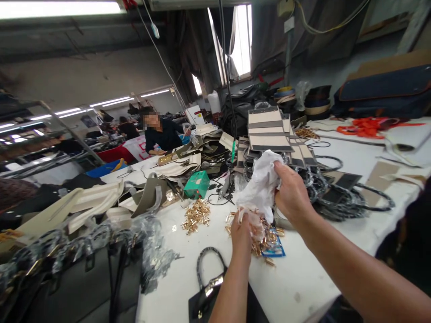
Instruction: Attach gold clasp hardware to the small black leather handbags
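A thin white crumpled sheet (261,179), paper or plastic I cannot tell, stretches between my hands above the table. My right hand (292,186) is closed on its upper right edge. Lower down, my left hand (243,231) pinches its translucent bottom part. Just beneath lies a pile of small gold metal fittings (261,246) with a blue-edged plastic packet (279,248) under some of them. A second heap of gold fittings (195,216) lies to the left. Near my left forearm is a black handbag (202,303) with a wrapped handle, partly hidden by the arm.
Several dark bags (84,282) with plastic-wrapped handles stand at front left. A green box (197,185) sits mid-table by a hanging cable. Stacked beige-and-grey panels (269,130) and wrapped handles (336,202) lie at right. A co-worker (163,134) is across the table.
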`<action>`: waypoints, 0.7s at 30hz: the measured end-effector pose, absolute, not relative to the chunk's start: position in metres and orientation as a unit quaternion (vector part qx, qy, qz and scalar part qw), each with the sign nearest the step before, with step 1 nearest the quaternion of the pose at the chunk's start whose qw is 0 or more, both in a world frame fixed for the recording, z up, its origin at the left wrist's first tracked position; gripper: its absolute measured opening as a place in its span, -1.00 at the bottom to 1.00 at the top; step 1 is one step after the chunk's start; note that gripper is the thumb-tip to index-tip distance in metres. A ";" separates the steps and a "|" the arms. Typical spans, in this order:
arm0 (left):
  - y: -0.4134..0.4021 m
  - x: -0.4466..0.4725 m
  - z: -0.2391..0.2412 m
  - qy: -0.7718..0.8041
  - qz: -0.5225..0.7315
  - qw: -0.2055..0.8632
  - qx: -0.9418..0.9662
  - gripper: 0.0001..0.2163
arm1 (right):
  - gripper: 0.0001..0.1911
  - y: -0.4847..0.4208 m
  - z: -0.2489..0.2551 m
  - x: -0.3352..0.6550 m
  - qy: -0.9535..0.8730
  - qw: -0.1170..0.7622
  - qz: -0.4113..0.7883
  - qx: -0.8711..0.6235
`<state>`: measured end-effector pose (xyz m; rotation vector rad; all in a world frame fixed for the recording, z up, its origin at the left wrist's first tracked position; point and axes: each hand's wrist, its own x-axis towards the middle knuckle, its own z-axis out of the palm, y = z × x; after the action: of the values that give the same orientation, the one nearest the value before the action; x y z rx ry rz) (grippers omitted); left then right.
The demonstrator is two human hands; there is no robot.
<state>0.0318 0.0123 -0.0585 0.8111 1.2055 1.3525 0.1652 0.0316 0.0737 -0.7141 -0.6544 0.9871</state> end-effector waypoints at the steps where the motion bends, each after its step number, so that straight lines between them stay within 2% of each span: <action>1: 0.014 0.031 -0.056 0.510 0.577 0.512 0.381 -0.65 | -0.68 0.031 0.073 0.166 -0.317 0.769 0.443 -0.335; 3: 0.019 0.029 -0.050 0.506 0.588 0.462 0.429 -0.71 | -0.66 0.028 0.072 0.168 -0.349 0.764 0.414 -0.351; 6: 0.025 0.026 -0.039 0.490 0.600 0.464 0.430 -0.73 | -0.65 0.025 0.069 0.172 -0.384 0.756 0.382 -0.368; 15: 0.036 0.028 0.019 0.393 0.623 0.546 0.400 -0.59 | -0.62 0.015 0.068 0.180 -0.429 0.753 0.308 -0.392; 19: 0.023 0.024 0.055 0.312 0.673 0.589 0.322 -0.64 | -0.63 0.002 0.075 0.177 -0.429 0.752 0.329 -0.377; 21: 0.007 0.021 0.068 0.284 0.683 0.607 0.290 -0.67 | -0.62 -0.012 0.075 0.166 -0.459 0.723 0.352 -0.378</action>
<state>0.0210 0.0072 0.0684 0.6713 0.6574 1.5775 0.1663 -0.0115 0.0747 -0.8339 -1.0126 0.7782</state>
